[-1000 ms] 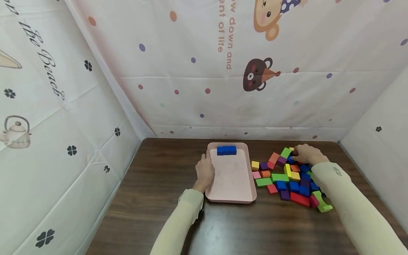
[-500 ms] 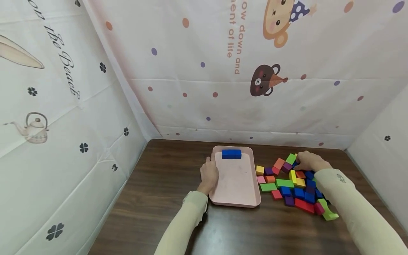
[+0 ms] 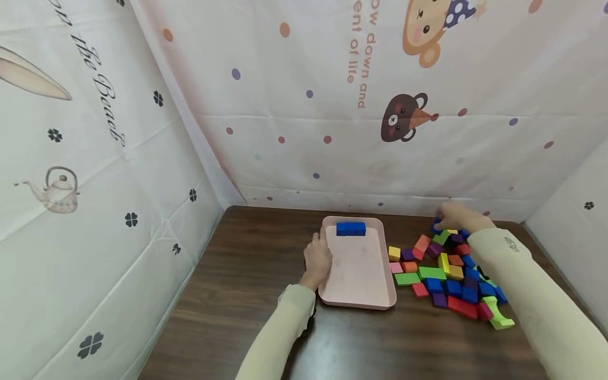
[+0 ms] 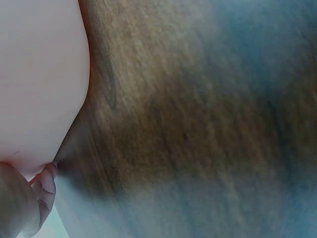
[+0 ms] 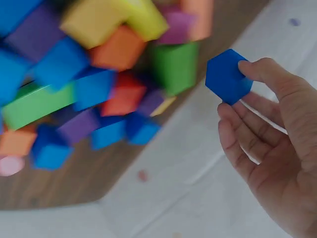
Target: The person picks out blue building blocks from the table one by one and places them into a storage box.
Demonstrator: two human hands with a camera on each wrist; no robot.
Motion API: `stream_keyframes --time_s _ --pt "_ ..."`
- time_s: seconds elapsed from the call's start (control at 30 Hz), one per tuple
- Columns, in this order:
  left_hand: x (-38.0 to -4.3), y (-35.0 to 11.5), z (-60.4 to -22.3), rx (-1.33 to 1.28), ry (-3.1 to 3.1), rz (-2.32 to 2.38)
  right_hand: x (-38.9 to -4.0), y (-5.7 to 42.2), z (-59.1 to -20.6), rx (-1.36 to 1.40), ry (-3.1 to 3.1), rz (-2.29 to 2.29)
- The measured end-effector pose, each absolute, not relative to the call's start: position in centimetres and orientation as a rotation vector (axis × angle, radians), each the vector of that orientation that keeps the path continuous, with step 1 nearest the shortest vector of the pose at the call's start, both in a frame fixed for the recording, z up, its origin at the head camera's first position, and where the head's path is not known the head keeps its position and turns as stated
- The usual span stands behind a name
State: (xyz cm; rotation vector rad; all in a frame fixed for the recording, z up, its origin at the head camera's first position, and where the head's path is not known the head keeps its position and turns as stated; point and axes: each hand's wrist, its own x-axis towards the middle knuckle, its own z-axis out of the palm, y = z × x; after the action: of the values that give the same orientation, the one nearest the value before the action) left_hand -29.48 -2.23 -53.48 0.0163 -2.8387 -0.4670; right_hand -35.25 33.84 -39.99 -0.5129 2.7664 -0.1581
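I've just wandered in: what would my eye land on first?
Probably the jumble of bright blocks on the right of the dark table. At its far end, the right hand pinches a blue block. Left of the jumble, a pink tray bears blue blocks near its far rim, the left hand touching its left side.

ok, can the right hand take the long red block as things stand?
Probably not yet: the right hand pinches a blue block and likely must let go first. Otherwise the way looks free: the long red block lies at the near edge of the pile.
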Motion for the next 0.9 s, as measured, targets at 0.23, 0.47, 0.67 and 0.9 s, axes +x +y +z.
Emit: stream_keyframes --time_s 0.23,0.47,0.67,0.9 --pt "-29.6 -2.6 -53.3 0.059 -2.857 -0.445 -37.3 26.0 -40.1 -0.787 2.805 -0.225" --pt "-29.4 -2.2 -53.8 0.048 -2.862 -0.461 -37.8 21.7 -43.2 -0.867 2.933 -0.144" --pt "-29.6 -2.1 -54.1 0.035 -2.844 -0.443 -38.3 20.1 -45.1 -0.807 2.91 -0.125" --pt "-30.0 -2.5 -53.9 0.04 -2.801 -0.442 -39.5 18.7 -45.2 -0.813 2.926 -0.066"
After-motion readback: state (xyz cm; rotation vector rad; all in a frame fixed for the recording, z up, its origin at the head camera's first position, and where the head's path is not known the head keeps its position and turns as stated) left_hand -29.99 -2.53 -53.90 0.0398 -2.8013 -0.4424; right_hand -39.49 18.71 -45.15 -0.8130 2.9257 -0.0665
